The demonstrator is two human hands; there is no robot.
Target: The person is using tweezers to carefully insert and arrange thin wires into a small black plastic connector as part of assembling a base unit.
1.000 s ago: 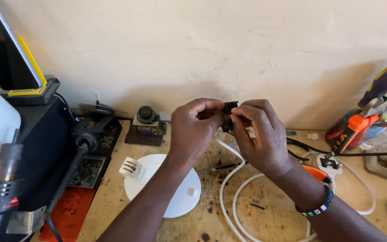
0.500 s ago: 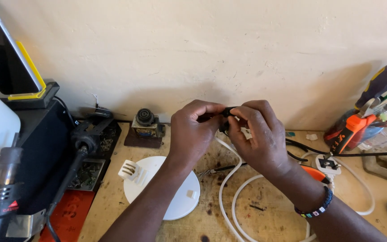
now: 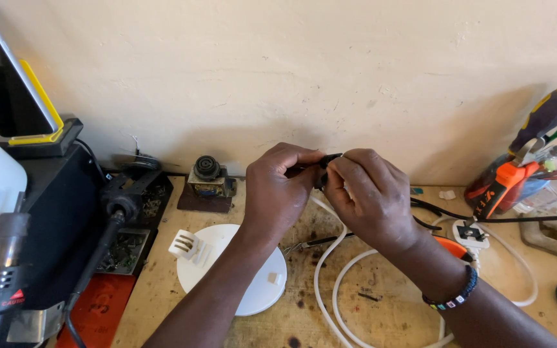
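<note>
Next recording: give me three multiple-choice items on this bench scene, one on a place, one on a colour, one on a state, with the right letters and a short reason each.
1. Where is the white round plate?
A. on the bench under the left forearm
B. leaning on the wall
C. on the black box

2. What colour is the cable looped on the bench?
A. red
B. white
C. green

3. How are the left hand and right hand placed?
A. flat on the bench
B. far apart
C. together, pinching a small black part

Answers: 1 A, the plate lies flat below the arm; 2 B, the loops are white; 3 C, fingertips of both meet on the part.

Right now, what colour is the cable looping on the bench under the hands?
White; the cable shows best in the head view.
</note>
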